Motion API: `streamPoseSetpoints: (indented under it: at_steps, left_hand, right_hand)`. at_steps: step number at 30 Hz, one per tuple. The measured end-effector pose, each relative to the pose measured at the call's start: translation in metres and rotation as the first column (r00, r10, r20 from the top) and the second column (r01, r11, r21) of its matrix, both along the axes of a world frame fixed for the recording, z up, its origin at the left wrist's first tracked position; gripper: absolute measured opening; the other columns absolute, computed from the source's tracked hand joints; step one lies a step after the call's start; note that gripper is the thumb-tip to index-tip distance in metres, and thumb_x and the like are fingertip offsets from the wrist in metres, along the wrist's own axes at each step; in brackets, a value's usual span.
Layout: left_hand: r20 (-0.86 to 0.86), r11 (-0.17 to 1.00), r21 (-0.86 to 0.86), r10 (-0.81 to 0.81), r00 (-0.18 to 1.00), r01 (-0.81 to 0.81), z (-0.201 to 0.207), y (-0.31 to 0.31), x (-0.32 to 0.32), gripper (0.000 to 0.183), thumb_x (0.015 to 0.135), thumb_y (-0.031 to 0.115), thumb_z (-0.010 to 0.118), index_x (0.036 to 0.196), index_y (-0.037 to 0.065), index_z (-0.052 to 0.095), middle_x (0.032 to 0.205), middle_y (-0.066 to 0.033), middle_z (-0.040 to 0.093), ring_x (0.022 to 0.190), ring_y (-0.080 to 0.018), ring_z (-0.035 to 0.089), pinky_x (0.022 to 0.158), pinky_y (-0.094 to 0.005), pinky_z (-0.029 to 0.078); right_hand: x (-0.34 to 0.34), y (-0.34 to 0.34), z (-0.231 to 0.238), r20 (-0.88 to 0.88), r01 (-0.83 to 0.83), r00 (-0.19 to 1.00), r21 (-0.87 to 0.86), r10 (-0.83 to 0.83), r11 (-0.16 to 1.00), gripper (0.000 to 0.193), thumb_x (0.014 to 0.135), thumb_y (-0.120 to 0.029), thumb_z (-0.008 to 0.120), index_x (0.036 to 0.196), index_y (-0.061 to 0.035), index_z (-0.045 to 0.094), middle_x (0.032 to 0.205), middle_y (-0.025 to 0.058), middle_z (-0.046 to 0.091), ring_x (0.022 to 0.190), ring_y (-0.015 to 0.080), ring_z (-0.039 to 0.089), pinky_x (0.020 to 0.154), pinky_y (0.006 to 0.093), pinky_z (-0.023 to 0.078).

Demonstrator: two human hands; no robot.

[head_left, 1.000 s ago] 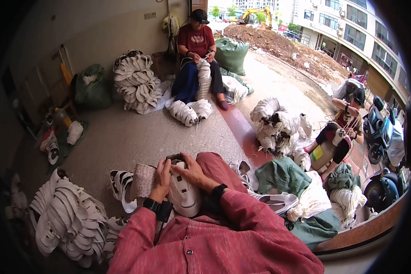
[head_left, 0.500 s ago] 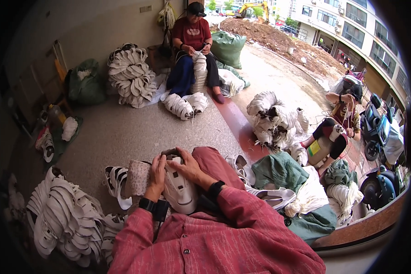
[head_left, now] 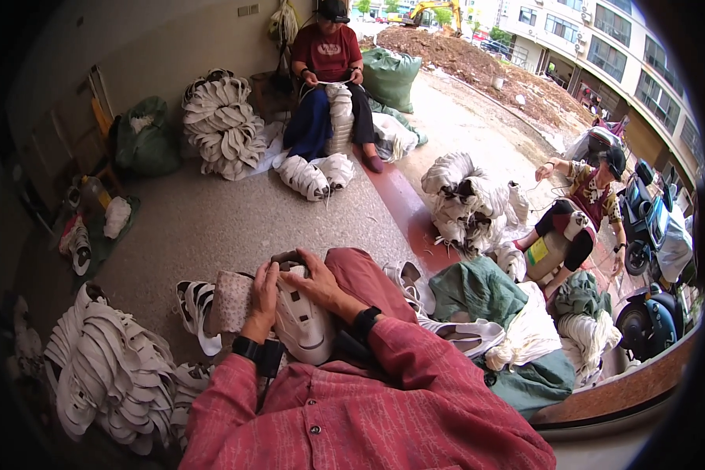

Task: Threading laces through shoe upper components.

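Mostly, the change since 0.5 seconds ago lies with the 2 co-workers: the co-worker on the right (head_left: 586, 188), whose hands were close together, now stretches 1 arm out sideways and lowers the other, while the seated co-worker at the back (head_left: 327, 59) has spread both hands along a white strip (head_left: 333, 81). The wearer's own grip looks the same: the left hand (head_left: 263, 298) lies against 1 side of a white shoe (head_left: 305, 323) and the right hand (head_left: 318, 285) bends over its other side, both narrow around it, fingertips gathered at the dark opening. That shoe sits in front of the body, toe pointing back toward the red shirt (head_left: 321, 419). Just left of the left hand stands a patterned roll (head_left: 233, 302), with a strappy white upper (head_left: 196, 309) beyond it; a large pile of white uppers (head_left: 113, 364) fills the lower left. On the right, a dark red trouser leg (head_left: 364, 283) sits close by the right hand, and past it loose white shoes (head_left: 466, 335), a green sack (head_left: 478, 291) and a bundle of white laces (head_left: 531, 333) crowd that side. Ahead, speckled floor (head_left: 313, 223) stretches toward the back co-worker, bordered on the right by a red strip (head_left: 403, 207) and a heap of bundled white uppers (head_left: 466, 200). A brown curved edge (head_left: 627, 393) bounds the lower right, below a parked scooter (head_left: 652, 321).
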State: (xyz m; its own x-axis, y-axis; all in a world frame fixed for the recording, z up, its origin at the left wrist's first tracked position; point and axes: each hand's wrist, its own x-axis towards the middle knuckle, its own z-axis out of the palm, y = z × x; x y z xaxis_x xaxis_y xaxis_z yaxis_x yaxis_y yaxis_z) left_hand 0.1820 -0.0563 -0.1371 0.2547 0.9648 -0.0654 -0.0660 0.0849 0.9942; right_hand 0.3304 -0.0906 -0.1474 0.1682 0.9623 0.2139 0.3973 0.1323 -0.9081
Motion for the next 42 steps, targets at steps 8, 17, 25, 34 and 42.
streamPoseSetpoints:
  at_steps: [8, 17, 25, 34, 42]
  left_hand:
    - [-0.152, 0.990, 0.138, 0.012, 0.988, 0.009, -0.009, 0.007, -0.018, 0.058, 0.096, 0.042, 0.044, 0.132, -0.003, 0.044, 0.126, -0.0213, 0.052, 0.117, -0.0294, 0.049, 0.098, -0.0334, 0.039]
    - [-0.056, 0.997, 0.059, 0.051, 0.997, -0.048, -0.009, 0.007, -0.005, 0.058, 0.095, 0.041, 0.046, 0.135, 0.000, 0.042, 0.132, -0.0151, 0.048, 0.123, -0.0258, 0.043, 0.103, -0.0326, 0.033]
    - [-0.029, 0.997, 0.065, 0.043, 0.999, -0.041, -0.009, 0.002, -0.003, 0.053, 0.097, 0.036, 0.044, 0.134, -0.001, 0.043, 0.133, -0.0119, 0.047, 0.124, -0.0214, 0.042, 0.105, -0.0297, 0.030]
    - [-0.037, 0.998, 0.057, 0.040, 0.999, -0.038, -0.002, 0.001, -0.003, 0.053, 0.097, 0.036, 0.045, 0.135, -0.001, 0.043, 0.135, -0.0123, 0.046, 0.124, -0.0222, 0.042, 0.105, -0.0302, 0.030]
    - [-0.112, 0.987, 0.152, 0.067, 0.991, -0.050, -0.002, 0.003, -0.007, 0.052, 0.096, 0.038, 0.043, 0.132, 0.000, 0.045, 0.127, -0.0160, 0.051, 0.119, -0.0257, 0.046, 0.100, -0.0322, 0.035]
  right_hand:
    - [-0.029, 0.002, 0.017, 0.250, 0.134, 0.959, 0.009, -0.132, 0.991, 0.077, 0.077, -0.044, 0.064, 0.134, 0.0013, 0.041, 0.126, 0.0231, 0.049, 0.117, 0.0374, 0.048, 0.098, 0.0420, 0.040]
    - [-0.019, 0.005, 0.001, 0.165, 0.175, 0.966, 0.142, -0.198, 0.974, 0.075, 0.073, -0.047, 0.066, 0.129, -0.0008, 0.046, 0.120, 0.0209, 0.053, 0.109, 0.0373, 0.052, 0.091, 0.0445, 0.043]
    - [-0.013, -0.003, 0.010, 0.137, 0.140, 0.980, 0.043, -0.144, 0.989, 0.077, 0.074, -0.046, 0.065, 0.133, -0.0005, 0.044, 0.128, 0.0208, 0.050, 0.117, 0.0358, 0.048, 0.099, 0.0422, 0.039]
    - [-0.015, -0.002, 0.012, 0.133, 0.135, 0.981, 0.043, -0.140, 0.990, 0.077, 0.075, -0.045, 0.065, 0.134, -0.0005, 0.043, 0.129, 0.0204, 0.049, 0.119, 0.0354, 0.048, 0.101, 0.0413, 0.038]
    - [-0.015, 0.004, 0.010, 0.092, 0.102, 0.990, 0.049, -0.106, 0.994, 0.074, 0.075, -0.042, 0.067, 0.131, 0.0009, 0.045, 0.127, 0.0197, 0.051, 0.118, 0.0335, 0.049, 0.100, 0.0380, 0.039]
